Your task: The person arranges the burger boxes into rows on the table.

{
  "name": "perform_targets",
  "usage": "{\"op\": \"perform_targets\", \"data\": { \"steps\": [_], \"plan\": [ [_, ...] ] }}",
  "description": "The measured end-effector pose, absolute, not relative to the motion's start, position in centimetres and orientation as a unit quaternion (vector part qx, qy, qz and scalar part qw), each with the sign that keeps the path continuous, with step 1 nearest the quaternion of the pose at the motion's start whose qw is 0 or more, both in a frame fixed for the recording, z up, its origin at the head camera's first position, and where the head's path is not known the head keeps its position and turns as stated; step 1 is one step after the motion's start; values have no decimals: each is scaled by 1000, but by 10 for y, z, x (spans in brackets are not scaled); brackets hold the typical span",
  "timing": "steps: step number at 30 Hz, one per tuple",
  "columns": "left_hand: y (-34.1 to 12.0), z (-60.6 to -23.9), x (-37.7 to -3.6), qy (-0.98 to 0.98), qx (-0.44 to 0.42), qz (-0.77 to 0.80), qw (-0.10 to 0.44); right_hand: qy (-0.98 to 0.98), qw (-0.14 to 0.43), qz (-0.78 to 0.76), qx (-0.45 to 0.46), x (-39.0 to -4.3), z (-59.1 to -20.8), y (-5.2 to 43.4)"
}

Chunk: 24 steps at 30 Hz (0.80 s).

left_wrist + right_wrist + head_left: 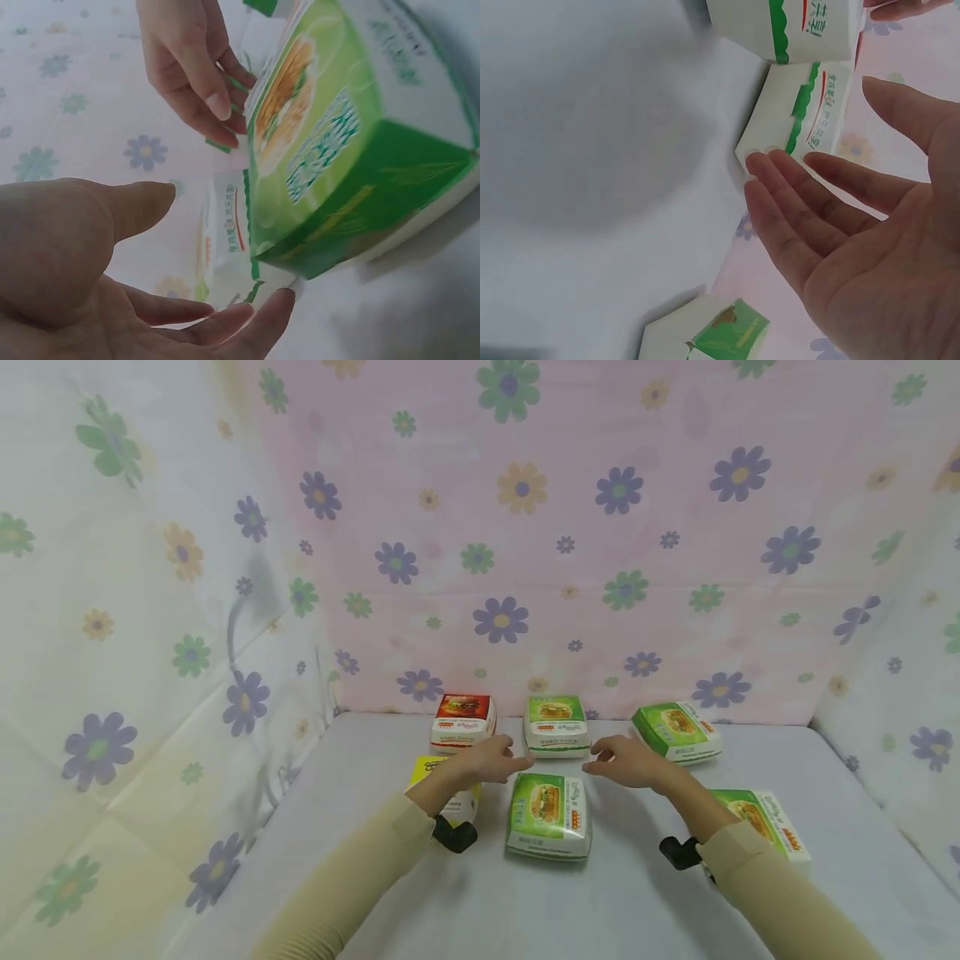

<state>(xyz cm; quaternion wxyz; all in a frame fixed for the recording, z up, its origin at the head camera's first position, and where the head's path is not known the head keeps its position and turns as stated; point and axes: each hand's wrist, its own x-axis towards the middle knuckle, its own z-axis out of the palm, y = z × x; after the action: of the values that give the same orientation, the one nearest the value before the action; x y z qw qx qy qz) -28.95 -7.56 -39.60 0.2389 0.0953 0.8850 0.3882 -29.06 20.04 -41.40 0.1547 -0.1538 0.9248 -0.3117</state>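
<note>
A green and white burger box [546, 810] stands in the front middle of the table; its green lid fills much of the left wrist view. Behind it is a second green burger box [557, 727]. My left hand [491, 762] hovers at the left of the gap between the two, thumb and fingers apart and nothing in them. Across from it, my right hand [626, 762] reaches in from the right, fingers loosely bent and holding nothing. In the right wrist view its fingertips [761, 161] overlap the lower edge of the rear box.
A red burger box [462, 720] sits at the back left, with a yellow box [459, 806] partly hidden under my left arm. On the right are a turned green box [677, 732] and another green box [780, 827] partly behind my right forearm. Flowered cloth [525, 568] encloses the table.
</note>
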Motion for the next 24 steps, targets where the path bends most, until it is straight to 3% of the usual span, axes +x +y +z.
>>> {"op": "perform_targets", "data": {
  "steps": [15,24],
  "plan": [
    [-85,-431,-246,898,83,370,222,897,202,-360,-159,-270,-434,197],
    [-84,-443,-237,886,73,394,233,877,224,-388,-173,-267,-438,198]
  ]
}}
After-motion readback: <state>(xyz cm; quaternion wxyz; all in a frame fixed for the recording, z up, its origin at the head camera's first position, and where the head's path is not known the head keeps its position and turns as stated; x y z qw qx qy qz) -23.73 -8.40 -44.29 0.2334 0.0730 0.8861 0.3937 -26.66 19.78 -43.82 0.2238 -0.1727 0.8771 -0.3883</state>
